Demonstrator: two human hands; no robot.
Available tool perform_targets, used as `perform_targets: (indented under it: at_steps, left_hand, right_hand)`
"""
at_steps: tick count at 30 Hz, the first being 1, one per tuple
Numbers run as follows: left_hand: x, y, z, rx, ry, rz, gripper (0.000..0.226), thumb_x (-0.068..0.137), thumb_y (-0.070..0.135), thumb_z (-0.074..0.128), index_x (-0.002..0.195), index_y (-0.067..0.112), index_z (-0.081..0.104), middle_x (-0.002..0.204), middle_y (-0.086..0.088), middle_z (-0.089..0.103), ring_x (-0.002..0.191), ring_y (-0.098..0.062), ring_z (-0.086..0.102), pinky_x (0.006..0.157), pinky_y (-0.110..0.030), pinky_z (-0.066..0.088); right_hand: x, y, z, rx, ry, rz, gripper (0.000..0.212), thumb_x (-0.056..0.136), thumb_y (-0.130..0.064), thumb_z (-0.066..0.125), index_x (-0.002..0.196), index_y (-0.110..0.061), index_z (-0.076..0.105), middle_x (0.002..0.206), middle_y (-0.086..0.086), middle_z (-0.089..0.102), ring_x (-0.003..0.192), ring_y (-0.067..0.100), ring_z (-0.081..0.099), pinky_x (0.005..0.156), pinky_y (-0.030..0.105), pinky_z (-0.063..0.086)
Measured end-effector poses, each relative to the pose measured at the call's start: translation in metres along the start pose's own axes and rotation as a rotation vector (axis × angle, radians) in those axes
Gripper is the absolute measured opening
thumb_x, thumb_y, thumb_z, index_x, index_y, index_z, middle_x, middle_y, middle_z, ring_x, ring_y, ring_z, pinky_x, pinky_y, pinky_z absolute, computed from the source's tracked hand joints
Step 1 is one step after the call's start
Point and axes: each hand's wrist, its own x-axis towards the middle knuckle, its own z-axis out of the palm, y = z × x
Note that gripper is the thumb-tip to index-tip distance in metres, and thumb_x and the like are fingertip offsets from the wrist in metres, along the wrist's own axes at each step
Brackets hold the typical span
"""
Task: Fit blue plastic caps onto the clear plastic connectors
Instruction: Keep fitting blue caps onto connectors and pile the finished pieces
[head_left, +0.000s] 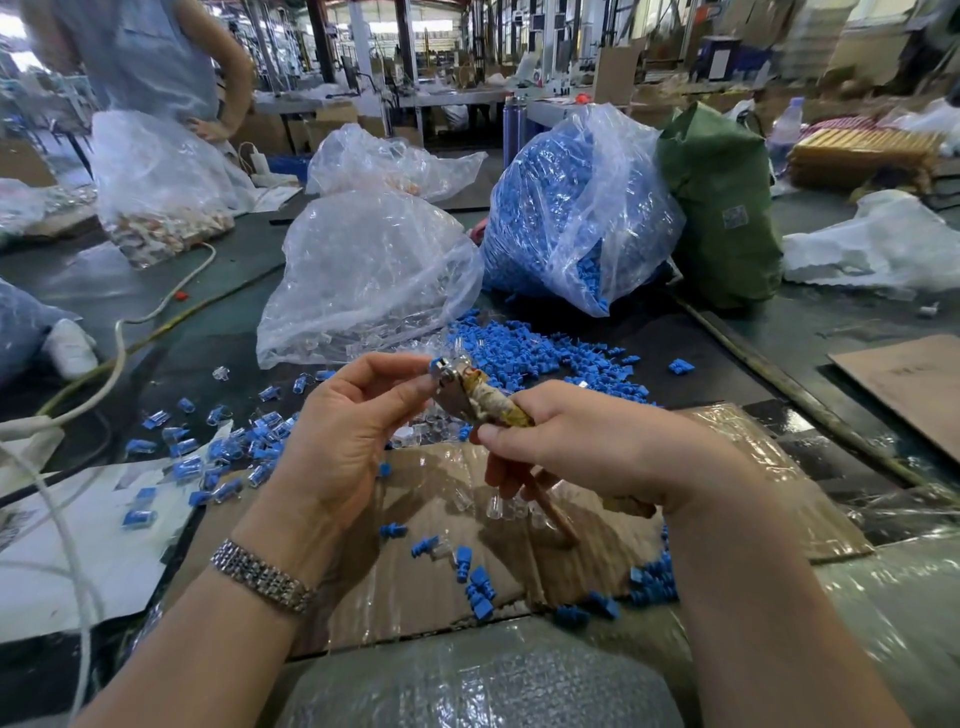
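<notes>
My left hand pinches a small blue cap with a clear connector between thumb and fingertips. My right hand grips pliers with tape-wrapped handles, their metal jaws at the piece. Loose blue caps lie in a heap beyond my hands. Capped connectors are scattered at the left. A few clear connectors lie on the cardboard under my right hand.
A clear bag of connectors and a bag full of blue caps stand behind the heap, with a green sack beside them. Taped cardboard covers the work spot. White cables run at the left. A person stands at the far left.
</notes>
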Motion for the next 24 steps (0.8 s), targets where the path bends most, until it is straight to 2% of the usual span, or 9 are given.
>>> perform_targets:
  at_steps: [4, 7, 11, 15, 19, 21, 23, 24]
  left_hand:
    - [-0.003, 0.000, 0.000, 0.125, -0.007, 0.083, 0.025, 0.063, 0.027, 0.084, 0.087, 0.023, 0.080, 0.101, -0.007, 0.077, 0.101, -0.021, 0.072, 0.088, -0.028, 0.057]
    - [-0.003, -0.001, -0.001, 0.188, -0.012, 0.119, 0.022, 0.067, 0.025, 0.082, 0.089, 0.022, 0.079, 0.102, -0.008, 0.078, 0.102, -0.021, 0.073, 0.089, -0.025, 0.057]
    - [-0.002, -0.003, -0.002, 0.229, 0.024, 0.142, 0.017, 0.074, 0.017, 0.079, 0.090, 0.023, 0.079, 0.102, -0.006, 0.078, 0.102, -0.021, 0.073, 0.089, -0.025, 0.057]
    - [-0.002, -0.003, -0.001, 0.274, 0.003, 0.172, 0.015, 0.075, 0.021, 0.079, 0.089, 0.026, 0.078, 0.101, -0.003, 0.078, 0.100, -0.018, 0.074, 0.085, -0.019, 0.056]
    - [-0.002, 0.000, -0.004, 0.318, 0.042, 0.194, 0.017, 0.080, 0.022, 0.078, 0.094, 0.031, 0.076, 0.097, 0.001, 0.076, 0.095, -0.014, 0.072, 0.084, -0.020, 0.056]
    - [-0.001, 0.003, -0.009, 0.421, 0.108, 0.218, 0.022, 0.086, 0.017, 0.076, 0.099, 0.035, 0.073, 0.095, 0.006, 0.073, 0.093, -0.010, 0.070, 0.082, -0.021, 0.056]
    - [-0.002, 0.004, -0.014, 0.624, 0.170, 0.246, 0.023, 0.091, 0.013, 0.072, 0.096, 0.035, 0.072, 0.092, 0.009, 0.071, 0.088, -0.006, 0.068, 0.076, -0.019, 0.055]
    - [-0.003, 0.004, -0.016, 0.733, 0.213, 0.251, 0.021, 0.091, 0.013, 0.070, 0.093, 0.034, 0.072, 0.090, 0.009, 0.071, 0.085, -0.007, 0.067, 0.073, -0.019, 0.054]
  right_hand:
    - [-0.001, -0.001, 0.001, 0.015, -0.002, 0.012, 0.039, 0.104, -0.039, 0.051, 0.091, -0.006, 0.065, 0.080, 0.002, 0.075, 0.068, 0.012, 0.069, 0.070, 0.031, 0.054]
    - [0.001, -0.004, 0.004, 0.017, 0.014, 0.018, 0.036, 0.105, -0.040, 0.049, 0.092, -0.008, 0.058, 0.072, 0.004, 0.068, 0.060, 0.015, 0.067, 0.061, 0.027, 0.052]
    - [0.004, -0.007, 0.008, 0.026, 0.043, 0.033, 0.035, 0.106, -0.037, 0.048, 0.085, -0.011, 0.056, 0.062, 0.000, 0.058, 0.046, 0.012, 0.057, 0.049, 0.022, 0.048]
    - [0.004, -0.005, 0.008, 0.036, 0.026, 0.042, 0.039, 0.105, -0.043, 0.049, 0.091, -0.008, 0.058, 0.063, 0.000, 0.064, 0.054, 0.015, 0.065, 0.056, 0.026, 0.051]
    - [-0.003, -0.003, -0.004, 0.123, 0.007, 0.032, 0.051, 0.101, -0.057, 0.047, 0.105, -0.009, 0.064, 0.081, 0.007, 0.076, 0.068, 0.019, 0.073, 0.066, 0.029, 0.059]
    - [-0.007, 0.002, -0.012, 0.118, 0.102, 0.041, 0.050, 0.098, -0.061, 0.049, 0.104, -0.014, 0.066, 0.083, 0.005, 0.075, 0.069, 0.018, 0.072, 0.069, 0.034, 0.059]
    - [-0.005, 0.009, -0.019, -0.031, 0.261, 0.090, 0.043, 0.095, -0.061, 0.054, 0.096, -0.019, 0.065, 0.085, 0.004, 0.072, 0.073, 0.021, 0.069, 0.073, 0.041, 0.055]
    - [-0.001, 0.012, -0.020, -0.146, 0.330, 0.137, 0.040, 0.095, -0.059, 0.056, 0.092, -0.019, 0.062, 0.085, 0.005, 0.069, 0.075, 0.023, 0.066, 0.070, 0.042, 0.051]
